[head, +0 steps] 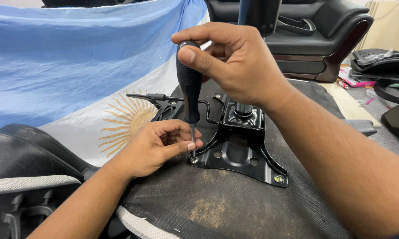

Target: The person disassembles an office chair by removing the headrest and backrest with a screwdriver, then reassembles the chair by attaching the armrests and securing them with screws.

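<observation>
Screwdriver [189, 84] with a black handle stands nearly upright at the middle of my view, its thin steel shaft running down to a screw [193, 159] at the near-left corner of a black chair mechanism plate [237, 155]. My right hand [235, 62] is wrapped around the top of the handle, thumb pressed along its side, fingers curled over the cap. My left hand [157, 146], at about 8 o'clock from the handle, is closed in a narrow pinch, thumb and forefinger steadying the shaft just above the screw head. From the screw, the plate spreads toward 3 o'clock, with a second brass-coloured screw [278, 179] seated in its near-right corner at 4 o'clock. A gas-lift column [258, 13] rises out of the plate's centre toward 12 o'clock. The plate lies on the dark fabric underside of a chair seat [217, 208]. A thin black lever [164, 97] juts toward 10 o'clock. Behind, from 9 to 11 o'clock, hangs a blue-and-white flag with a golden sun [75, 66]; a black leather sofa [323, 35] sits at 1 o'clock.
</observation>
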